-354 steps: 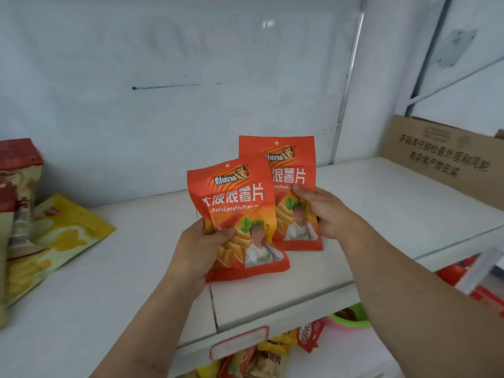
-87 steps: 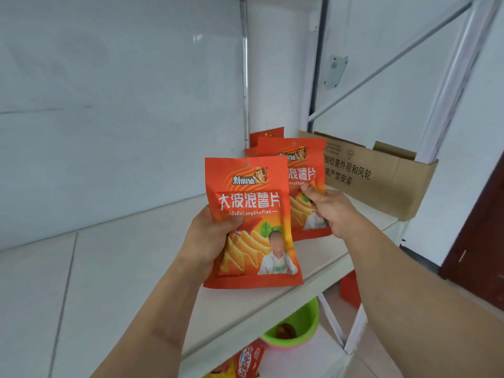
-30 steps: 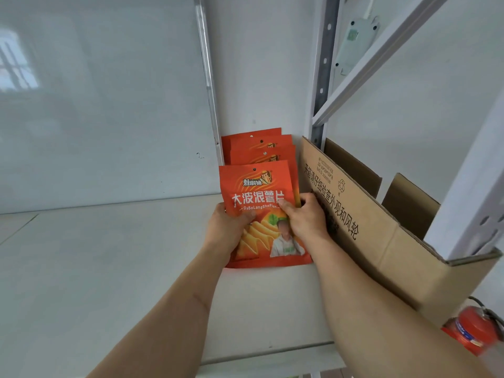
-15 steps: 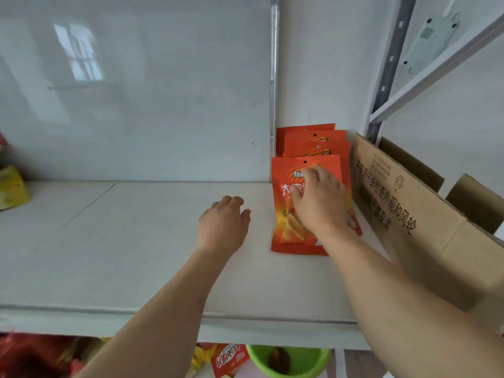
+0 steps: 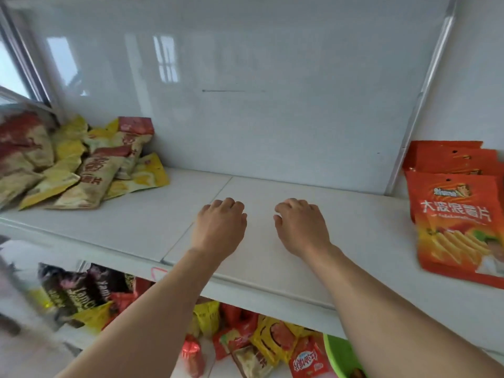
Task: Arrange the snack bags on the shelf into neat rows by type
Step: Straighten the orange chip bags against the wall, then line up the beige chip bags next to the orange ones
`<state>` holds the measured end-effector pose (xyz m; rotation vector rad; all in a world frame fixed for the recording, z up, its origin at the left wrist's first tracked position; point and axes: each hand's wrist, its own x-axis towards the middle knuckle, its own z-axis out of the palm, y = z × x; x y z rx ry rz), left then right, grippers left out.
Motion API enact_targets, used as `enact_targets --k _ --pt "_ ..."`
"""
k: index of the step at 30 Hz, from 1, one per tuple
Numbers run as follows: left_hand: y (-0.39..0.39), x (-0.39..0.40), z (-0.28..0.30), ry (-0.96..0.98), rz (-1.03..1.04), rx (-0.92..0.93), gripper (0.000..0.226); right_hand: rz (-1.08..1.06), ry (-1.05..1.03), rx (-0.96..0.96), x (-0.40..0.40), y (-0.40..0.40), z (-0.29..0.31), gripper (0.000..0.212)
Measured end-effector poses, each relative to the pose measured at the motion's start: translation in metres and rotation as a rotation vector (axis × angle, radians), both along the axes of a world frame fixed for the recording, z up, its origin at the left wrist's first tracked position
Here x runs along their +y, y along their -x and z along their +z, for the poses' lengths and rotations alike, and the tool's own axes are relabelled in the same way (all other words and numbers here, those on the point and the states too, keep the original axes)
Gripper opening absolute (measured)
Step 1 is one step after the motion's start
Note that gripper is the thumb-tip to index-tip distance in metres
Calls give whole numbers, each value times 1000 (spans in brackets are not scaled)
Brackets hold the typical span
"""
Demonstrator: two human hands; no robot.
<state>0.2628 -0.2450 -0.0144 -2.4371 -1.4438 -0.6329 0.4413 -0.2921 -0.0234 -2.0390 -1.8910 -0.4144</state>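
A row of orange potato-chip bags [image 5: 458, 225] lies overlapped at the right end of the white shelf [image 5: 131, 227], the front one flat and face up. A loose heap of yellow and red-topped snack bags [image 5: 81, 165] sits at the shelf's far left. My left hand [image 5: 219, 227] and my right hand [image 5: 301, 227] hover side by side over the shelf's bare middle, palms down, fingers loosely curled, holding nothing. Both hands are well apart from either group of bags.
A glossy white panel [image 5: 245, 91] backs the shelf. Below the shelf edge lies a lower shelf with mixed snack bags [image 5: 259, 347], dark bags [image 5: 79, 290] at the left, and a green bowl [image 5: 341, 356] at the right.
My right hand has let go of the front orange bag, which now lies in its row. Both hands have moved left to the shelf's middle, and my view has swung left to the heap.
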Motion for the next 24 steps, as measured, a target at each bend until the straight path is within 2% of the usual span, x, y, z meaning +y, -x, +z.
enact_targets --k 3,10,18,24 --pt "57 23 1 -10 51 -12 14 26 13 19 31 58 4 34" --pt "161 73 6 -22 95 -45 26 61 29 37 95 162 12 32" --pt "232 139 14 -30 197 -149 31 144 -16 118 187 241 24 27" --pt "276 200 28 -26 287 -174 30 228 -79 248 263 291 40 26"
